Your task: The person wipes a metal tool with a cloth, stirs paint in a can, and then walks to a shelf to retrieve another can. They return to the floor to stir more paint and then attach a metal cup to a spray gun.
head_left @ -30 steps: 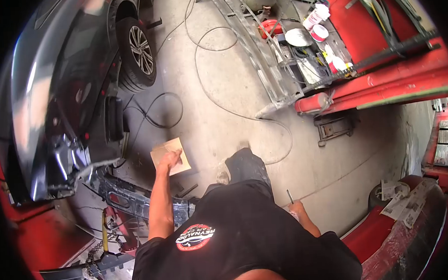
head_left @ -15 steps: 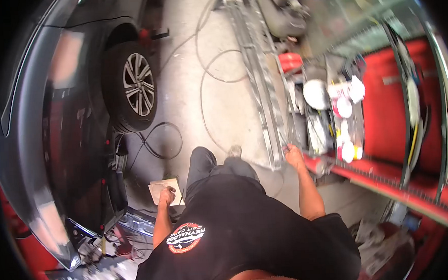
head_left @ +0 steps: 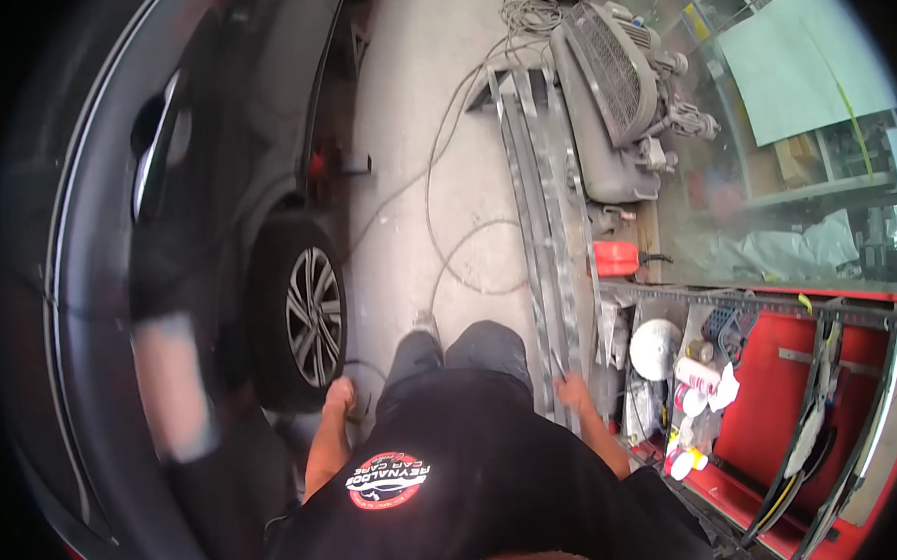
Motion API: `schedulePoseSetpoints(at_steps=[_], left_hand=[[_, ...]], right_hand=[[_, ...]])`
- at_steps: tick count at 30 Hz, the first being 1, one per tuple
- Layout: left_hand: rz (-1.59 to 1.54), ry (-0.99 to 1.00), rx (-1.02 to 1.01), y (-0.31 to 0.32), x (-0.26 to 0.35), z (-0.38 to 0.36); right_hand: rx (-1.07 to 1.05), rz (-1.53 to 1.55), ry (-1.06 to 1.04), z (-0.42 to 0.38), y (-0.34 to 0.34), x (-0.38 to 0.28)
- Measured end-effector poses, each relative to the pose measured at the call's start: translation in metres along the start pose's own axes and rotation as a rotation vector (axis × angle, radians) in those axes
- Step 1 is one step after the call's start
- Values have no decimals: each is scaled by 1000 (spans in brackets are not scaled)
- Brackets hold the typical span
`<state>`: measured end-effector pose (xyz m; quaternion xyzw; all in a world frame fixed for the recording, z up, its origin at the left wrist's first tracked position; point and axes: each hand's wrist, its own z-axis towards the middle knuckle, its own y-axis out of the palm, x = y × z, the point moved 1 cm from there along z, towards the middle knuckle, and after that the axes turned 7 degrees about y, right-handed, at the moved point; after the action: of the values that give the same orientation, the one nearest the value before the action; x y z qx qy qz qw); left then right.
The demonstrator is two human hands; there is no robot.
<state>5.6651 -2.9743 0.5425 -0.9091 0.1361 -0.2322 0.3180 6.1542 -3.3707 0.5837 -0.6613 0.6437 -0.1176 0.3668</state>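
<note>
My left hand [head_left: 341, 393] hangs low beside the wheel [head_left: 313, 316] of the dark car [head_left: 182, 262]. Its fingers are curled in, and nothing shows in them. My right hand [head_left: 573, 391] is closed by the near end of the long metal rails [head_left: 538, 226]. A thin, dark sliver sticks up from its fingers, too small and blurred to name. Whether that hand touches the rails cannot be told.
Hoses [head_left: 430, 196] loop over the concrete floor [head_left: 392, 132]. A dusty air compressor [head_left: 611, 103] stands beyond the rails, near a red fuel can [head_left: 616, 259]. On the right, a cart [head_left: 662, 356] carries bottles and tubs beside a red panel [head_left: 768, 386].
I have moved forward along the car, so the wheel is now close to my left hand. The compressor shows more fully. The brown, flat piece by my left hand is out of sight.
</note>
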Motion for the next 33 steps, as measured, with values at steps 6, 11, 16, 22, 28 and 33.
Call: schedulePoseSetpoints(at_steps=[6, 11, 16, 22, 28, 33], left_hand=[[-185, 76, 85, -331, 170, 206], [-275, 162, 190, -449, 238, 338], [-460, 32, 30, -445, 213, 400], [5, 23, -22, -414, 150, 417], [-64, -81, -225, -519, 154, 546], [367, 130, -270, -733, 180, 773]], right_hand=[[-218, 28, 275, -1, -69, -132], [-376, -212, 49, 207, -71, -123], [18, -14, -16, 415, -247, -323], [434, 351, -285, 547, -463, -600], [378, 106, -299, 657, -482, -719], [88, -36, -172, 683, -429, -782]])
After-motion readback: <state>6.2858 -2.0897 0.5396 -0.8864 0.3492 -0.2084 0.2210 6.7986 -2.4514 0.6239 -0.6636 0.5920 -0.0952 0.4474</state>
